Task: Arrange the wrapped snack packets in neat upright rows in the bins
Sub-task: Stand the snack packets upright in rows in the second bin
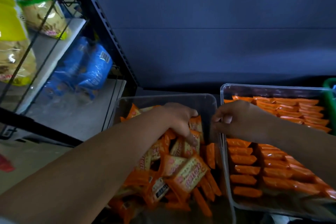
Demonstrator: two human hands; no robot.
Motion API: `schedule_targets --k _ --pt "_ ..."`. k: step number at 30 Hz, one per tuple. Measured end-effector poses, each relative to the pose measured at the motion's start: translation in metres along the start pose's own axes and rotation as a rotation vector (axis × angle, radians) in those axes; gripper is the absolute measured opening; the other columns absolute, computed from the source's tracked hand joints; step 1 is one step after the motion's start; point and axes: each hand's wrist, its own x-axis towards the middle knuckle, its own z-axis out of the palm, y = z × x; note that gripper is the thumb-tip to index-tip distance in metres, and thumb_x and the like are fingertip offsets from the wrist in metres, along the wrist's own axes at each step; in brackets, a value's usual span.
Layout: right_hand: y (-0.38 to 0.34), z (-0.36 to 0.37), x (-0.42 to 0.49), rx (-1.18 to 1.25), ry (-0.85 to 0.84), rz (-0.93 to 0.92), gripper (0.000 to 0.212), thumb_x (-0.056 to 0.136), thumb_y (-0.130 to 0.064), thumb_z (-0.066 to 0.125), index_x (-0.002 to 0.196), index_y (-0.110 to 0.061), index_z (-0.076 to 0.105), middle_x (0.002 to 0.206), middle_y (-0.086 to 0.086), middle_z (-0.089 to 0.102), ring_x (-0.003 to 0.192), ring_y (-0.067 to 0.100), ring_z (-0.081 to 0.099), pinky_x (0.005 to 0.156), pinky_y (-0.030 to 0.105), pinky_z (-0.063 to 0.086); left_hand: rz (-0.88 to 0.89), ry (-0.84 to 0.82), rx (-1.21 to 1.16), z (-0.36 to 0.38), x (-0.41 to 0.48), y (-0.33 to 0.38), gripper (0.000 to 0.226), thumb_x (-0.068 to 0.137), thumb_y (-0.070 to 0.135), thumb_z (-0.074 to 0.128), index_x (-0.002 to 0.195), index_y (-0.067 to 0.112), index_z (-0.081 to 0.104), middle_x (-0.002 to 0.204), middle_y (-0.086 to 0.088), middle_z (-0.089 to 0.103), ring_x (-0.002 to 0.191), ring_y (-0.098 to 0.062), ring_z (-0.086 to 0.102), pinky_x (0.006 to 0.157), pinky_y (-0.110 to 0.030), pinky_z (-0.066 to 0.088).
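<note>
Black shelf rack (101, 11) stuffed with bagged snacks (87, 71) on the far left, dark blue wall (209, 23) behind everything. Left hand (180, 118) digs into the left bin (163, 97), fingers curled round jumbled snack packets (189, 174). Right hand (241, 122) hovers at the bins' shared edge, fingers bent, can't tell if it's gripping anything. Right bin (272, 88) has its packets in tidy rows.

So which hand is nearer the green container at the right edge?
Right. The right hand is left of the green container; the left hand grips loose packets farther left still.

On the grey shelf (60, 123), blue bags (87, 67); alongside it, a clear left bin (163, 96) and right bin (272, 87).
</note>
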Motion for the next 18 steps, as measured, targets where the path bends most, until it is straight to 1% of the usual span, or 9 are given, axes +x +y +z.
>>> schedule_targets --k 2,3,5,6,9,12,14,16,18 --pt "0.000 0.001 0.000 0.012 -0.002 0.006 0.004 0.092 -0.029 0.074 0.096 -0.029 0.072 0.083 -0.009 0.067 0.083 0.002 0.063 0.064 0.006 0.043 0.000 -0.054 -0.083 0.001 0.005 0.001 0.117 0.068 0.072 0.083 0.162 0.038 0.024 0.163 0.006 0.039 0.145 -0.024 0.042 0.114 -0.045 0.041" --pt "0.000 0.000 0.000 0.015 -0.008 0.007 0.003 0.092 -0.030 0.074 0.095 -0.030 0.072 0.083 -0.009 0.067 0.083 0.002 0.064 0.067 0.009 0.044 0.012 -0.066 -0.152 0.004 0.005 0.000 0.113 0.069 0.066 0.086 0.161 0.039 0.027 0.160 0.007 0.042 0.143 -0.024 0.044 0.114 -0.046 0.042" --pt "-0.002 -0.001 0.000 0.016 -0.016 0.002 0.003 0.092 -0.030 0.074 0.093 -0.032 0.071 0.083 -0.009 0.067 0.085 0.005 0.065 0.073 0.016 0.049 0.052 -0.049 -0.308 0.012 0.003 -0.005 0.096 0.070 0.056 0.090 0.151 0.041 0.042 0.145 0.010 0.055 0.131 -0.020 0.055 0.109 -0.046 0.049" --pt "-0.003 -0.002 0.000 0.018 -0.015 0.001 0.004 0.092 -0.030 0.074 0.093 -0.032 0.071 0.083 -0.008 0.067 0.085 0.005 0.065 0.073 0.017 0.049 0.068 -0.036 -0.362 0.013 0.000 -0.008 0.087 0.070 0.053 0.091 0.145 0.041 0.048 0.137 0.013 0.059 0.125 -0.017 0.059 0.106 -0.045 0.051" --pt "-0.009 -0.002 0.000 0.015 -0.018 -0.016 0.013 0.091 -0.027 0.076 0.102 -0.030 0.070 0.089 -0.008 0.068 0.084 0.005 0.063 0.067 0.012 0.043 0.113 -0.001 -0.416 0.009 -0.015 -0.015 0.080 0.072 0.047 0.092 0.141 0.037 0.052 0.134 0.014 0.061 0.120 -0.013 0.060 0.105 -0.042 0.051" --pt "-0.019 -0.003 0.003 -0.033 0.000 -0.072 0.043 0.084 -0.034 0.083 0.122 -0.034 0.063 0.110 -0.014 0.060 0.089 0.002 0.058 0.067 0.012 0.042 0.208 0.098 -0.442 0.004 -0.036 -0.014 0.064 0.072 0.037 0.094 0.125 0.035 0.058 0.114 0.018 0.064 0.104 -0.005 0.064 0.092 -0.033 0.054" --pt "-0.028 -0.001 -0.001 0.021 -0.058 -0.096 0.061 0.076 -0.038 0.089 0.128 -0.039 0.057 0.117 -0.018 0.060 0.097 0.000 0.060 0.075 0.014 0.049 0.238 0.187 -0.448 0.005 -0.053 -0.011 0.061 0.073 0.030 0.093 0.123 0.034 0.059 0.110 0.016 0.063 0.099 -0.004 0.064 0.087 -0.031 0.055" --pt "-0.036 0.007 -0.005 0.090 -0.129 -0.119 0.065 0.071 -0.037 0.093 0.125 -0.041 0.057 0.114 -0.019 0.066 0.101 0.000 0.064 0.083 0.020 0.056 0.267 0.330 -0.447 0.008 -0.072 -0.011 0.057 0.073 0.027 0.093 0.120 0.032 0.061 0.108 0.016 0.062 0.096 -0.002 0.063 0.084 -0.028 0.056" --pt "-0.041 0.015 -0.009 0.153 -0.105 -0.146 0.053 0.072 -0.035 0.092 0.113 -0.041 0.060 0.103 -0.014 0.070 0.091 0.000 0.068 0.080 0.023 0.059 0.271 0.424 -0.532 0.009 -0.092 -0.013 0.050 0.073 0.025 0.092 0.112 0.035 0.063 0.102 0.014 0.064 0.092 -0.001 0.064 0.080 -0.029 0.057"
